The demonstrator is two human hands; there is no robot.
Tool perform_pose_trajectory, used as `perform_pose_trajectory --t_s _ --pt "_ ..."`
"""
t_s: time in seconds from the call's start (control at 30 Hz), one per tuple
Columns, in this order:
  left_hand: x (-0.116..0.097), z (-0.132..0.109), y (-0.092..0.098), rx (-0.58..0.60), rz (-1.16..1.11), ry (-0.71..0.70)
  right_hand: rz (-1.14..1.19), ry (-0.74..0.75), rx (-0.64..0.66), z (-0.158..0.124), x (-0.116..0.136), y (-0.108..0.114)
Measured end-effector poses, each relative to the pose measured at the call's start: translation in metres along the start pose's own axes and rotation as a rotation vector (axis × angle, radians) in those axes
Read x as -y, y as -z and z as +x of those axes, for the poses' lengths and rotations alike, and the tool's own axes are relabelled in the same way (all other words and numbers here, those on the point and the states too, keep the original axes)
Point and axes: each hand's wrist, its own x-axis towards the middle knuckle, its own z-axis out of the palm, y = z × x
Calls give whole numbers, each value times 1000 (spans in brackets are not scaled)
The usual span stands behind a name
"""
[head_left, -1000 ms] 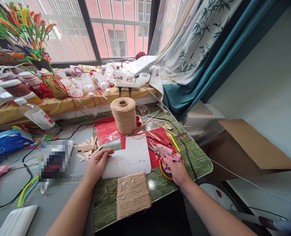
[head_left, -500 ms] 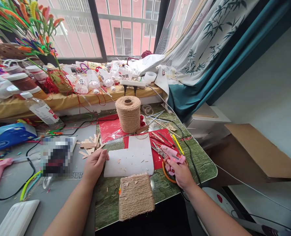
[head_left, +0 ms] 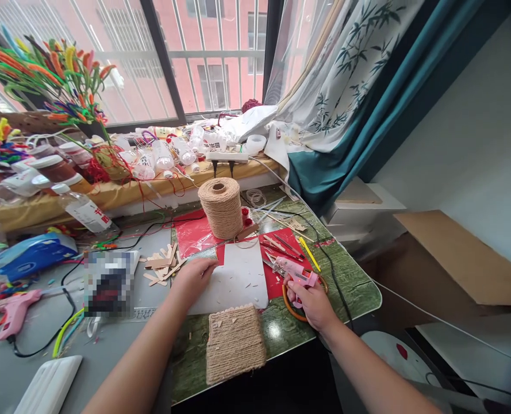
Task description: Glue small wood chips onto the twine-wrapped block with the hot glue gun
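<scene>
My right hand point(head_left: 313, 303) is wrapped round the handle of a pink hot glue gun point(head_left: 297, 269), its nozzle pointing left. Orange-handled scissors point(head_left: 288, 305) lie beneath that hand. My left hand point(head_left: 195, 277) is over the left part of a white board point(head_left: 244, 282), fingers curled together; whatever they pinch, if anything, is hidden. Small wood chips are scattered on the board. Nearer to me sits a flat-topped piece covered in jute cord point(head_left: 235, 345), with chips on it. A large spool of jute twine point(head_left: 221, 210) stands upright behind the board.
Wooden sticks point(head_left: 162, 264) lie in a pile left of the board. A yellow pen-like tool point(head_left: 309, 254) and a black cable point(head_left: 339, 287) are on the right. Far left are a second pink glue gun point(head_left: 20, 310) and a blue packet point(head_left: 33, 256). Bottles point(head_left: 87, 213) crowd the back.
My left hand has moved right and inward over the white board. The glue gun stays in my right hand, almost in place. The view has shifted slightly.
</scene>
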Motion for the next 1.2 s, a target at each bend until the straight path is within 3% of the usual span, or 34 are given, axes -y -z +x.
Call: perform_pose_trajectory --t_s 0.17,0.4,0.63,0.8,1.0,1.2 --pt "-7 21 -2 164 70 -106 26 -28 8 -1 0 1" --pt "0 26 -10 153 22 -68 43 -38 14 -1 -2 3" --pt "3 16 -9 8 -2 55 42 -42 20 -2 -3 5" --pt "-8 -1 -9 -149 -454 262 2 -44 8 -3 0 1" --pt "-12 -14 -20 -163 -613 437 -94 -17 16 -5 9 -5" --pt "-4 -16 -17 -198 -692 437 -236 88 70 5 29 -30"
